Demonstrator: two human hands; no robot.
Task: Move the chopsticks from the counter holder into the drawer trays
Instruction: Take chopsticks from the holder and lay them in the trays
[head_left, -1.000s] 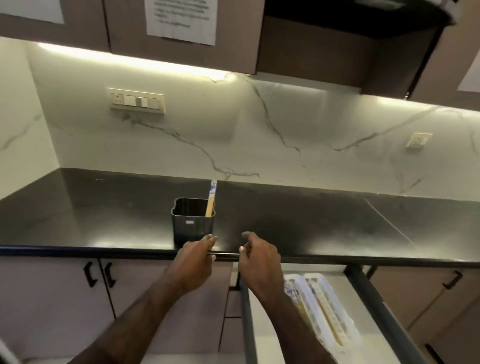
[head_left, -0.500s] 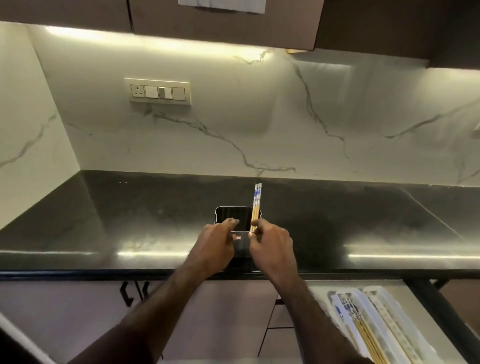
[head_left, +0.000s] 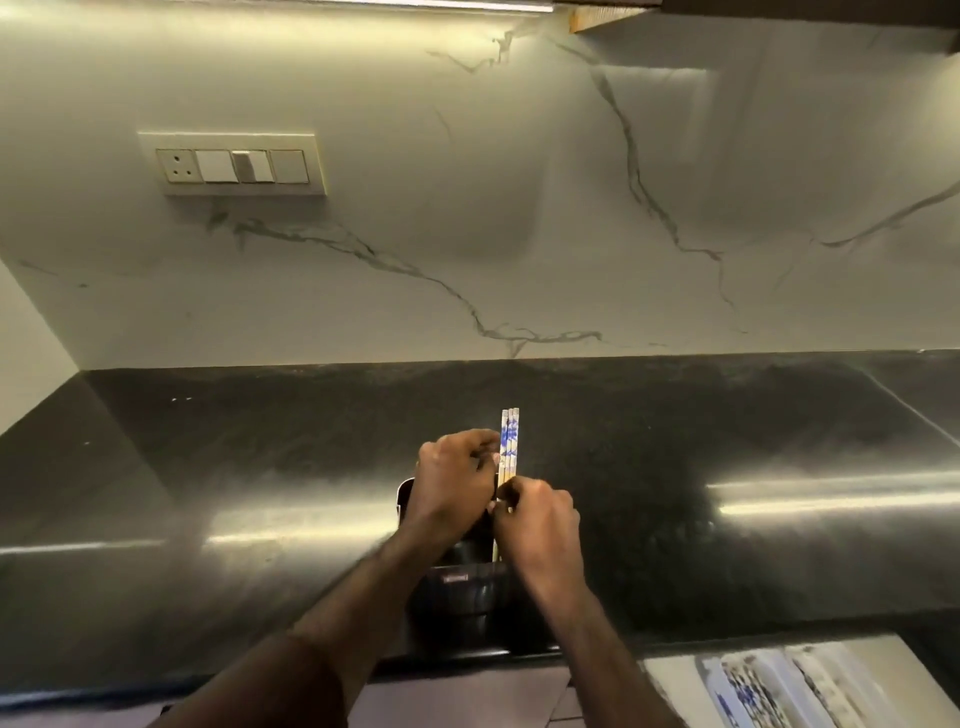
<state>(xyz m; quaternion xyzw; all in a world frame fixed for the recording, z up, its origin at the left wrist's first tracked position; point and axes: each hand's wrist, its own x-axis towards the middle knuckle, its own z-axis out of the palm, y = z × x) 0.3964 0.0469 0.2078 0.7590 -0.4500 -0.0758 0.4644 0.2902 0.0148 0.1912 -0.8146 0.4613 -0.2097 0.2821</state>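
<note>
Head view: a dark counter (head_left: 727, 545) runs across the middle band of the frame, under a white veined backsplash (head_left: 519, 208). A switch plate (head_left: 232, 164) sits on the backsplash at upper left.

At centre frame, a black holder (head_left: 460, 587) stands on the counter near its front edge; most of its rim is covered by the hands, with only a curved part showing at its left. The chopsticks (head_left: 509, 441), three as far as can be counted, stand together as one bundle with their lower ends down inside the holder. Their long axis runs near vertical in the frame. The blue-and-white patterned ends point toward the top of the frame; the plain wooden part shows lower down, between the hands.

The left hand (head_left: 452, 483) is curled against the left side of the bundle at the patterned section, its fingertips touching it; it appears to pinch the sticks. The right hand (head_left: 537, 525) pinches the bundle lower down, at the wooden part, thumb and fingers curled round it. Both forearms enter from the bottom edge.

At lower right of the frame, below the counter edge, an open drawer (head_left: 670, 670) holds white trays (head_left: 810, 686) with blue-patterned chopsticks lying in them; that area is blurred.
</note>
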